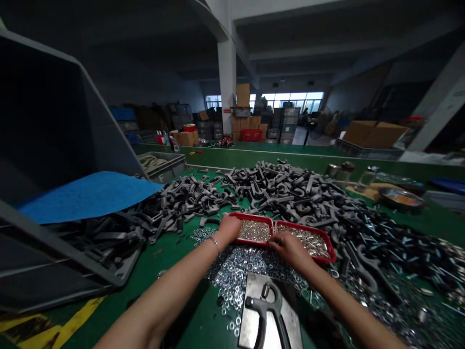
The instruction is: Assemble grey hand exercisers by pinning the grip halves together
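Under both hands [228, 230] [288, 249], red tray [250, 216] lying crosswise

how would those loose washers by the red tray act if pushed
The loose metal washers will probably slide and scatter easily, lying in a low heap on the green bench top. They look stiff, unlikely to bend. Beside the left hand they seem small, so single ones may be fiddly.

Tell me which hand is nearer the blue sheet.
Left. The left hand rests at the red tray, to the right of the blue sheet. The right hand lies farther right, beyond the left hand.
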Available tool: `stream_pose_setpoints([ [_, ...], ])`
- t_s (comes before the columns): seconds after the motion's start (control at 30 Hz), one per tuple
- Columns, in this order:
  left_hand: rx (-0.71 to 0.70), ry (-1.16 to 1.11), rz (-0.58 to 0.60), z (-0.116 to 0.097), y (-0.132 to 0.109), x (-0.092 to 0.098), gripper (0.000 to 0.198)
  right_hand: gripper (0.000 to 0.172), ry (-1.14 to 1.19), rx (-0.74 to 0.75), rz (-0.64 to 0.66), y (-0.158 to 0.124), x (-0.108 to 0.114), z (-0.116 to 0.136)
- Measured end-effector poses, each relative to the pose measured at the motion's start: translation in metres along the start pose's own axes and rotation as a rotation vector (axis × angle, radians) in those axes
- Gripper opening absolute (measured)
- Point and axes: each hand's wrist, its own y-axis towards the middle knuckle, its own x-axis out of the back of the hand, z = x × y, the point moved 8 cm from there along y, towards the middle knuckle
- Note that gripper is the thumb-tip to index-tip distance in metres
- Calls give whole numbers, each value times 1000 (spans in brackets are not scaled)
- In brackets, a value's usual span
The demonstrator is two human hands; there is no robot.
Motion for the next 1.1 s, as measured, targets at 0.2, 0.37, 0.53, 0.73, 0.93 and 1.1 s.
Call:
stream_pose_setpoints([
  [0.2,39,50,49,13,-3,-24,32,24,-252,-22,60,56,-35,-8],
  [0.37,64,-5,31,19,-5,-24,27,27,-323,-13,103,61,-47,-12],
  [0.53,93,-89,-15,21,-7,-22,26,25,-293,-11,96,57,-46,-9],
  [0.73,78,-245,-48,24,-9,-22,26,28,-110,-68,32,58,-42,-9],
  [0.93,50,-479,-135,12,-34,-1,12,28,285,-194,-125,50,-24,-21],
  [1.1,-119,-657,-96,-51,-120,-18,12,24,763,-288,-192,-21,-12,-22],
])
